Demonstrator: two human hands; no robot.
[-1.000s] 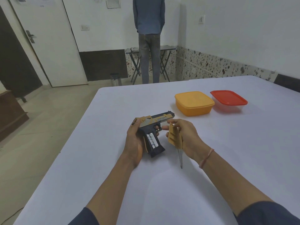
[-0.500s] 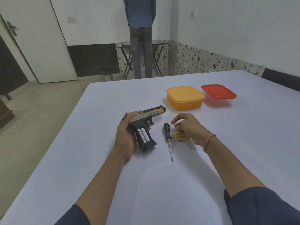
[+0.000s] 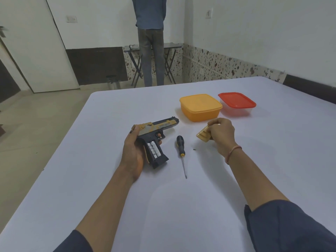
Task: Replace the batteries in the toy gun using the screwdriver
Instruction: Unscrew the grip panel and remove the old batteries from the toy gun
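**Batteries are showing in the open grip**

Toy gun [image 3: 156,130] is held on its side by the left hand [image 3: 133,151], near the middle of the table [image 3: 109,110]. The fingers are wrapped around the back of the grip. The barrel is pointed toward the far right, at the orange box [image 3: 201,107]. The grip is pointed back toward the near edge. Two batteries [image 3: 154,149] are seen lying side by side inside the grip, running the long way down it.

The gold cover [image 3: 203,136] is pinched in the right hand [image 3: 221,135], right of the gun and near the orange box. One end of the cover looks to be resting on the table. The red-lidded box [image 3: 237,103] is set just right of the orange one.

The screwdriver [image 3: 181,153] is laid flat between the two hands, touched by neither. Its black handle is at the far end and its tip is pointed at the near edge. A tiny dark speck [image 3: 194,149], maybe the screw, is seen just right of it.

The batteries are to the left of the right hand, past the screwdriver. The cover will likely have to be let go first, so the old batteries can be picked out by that hand.
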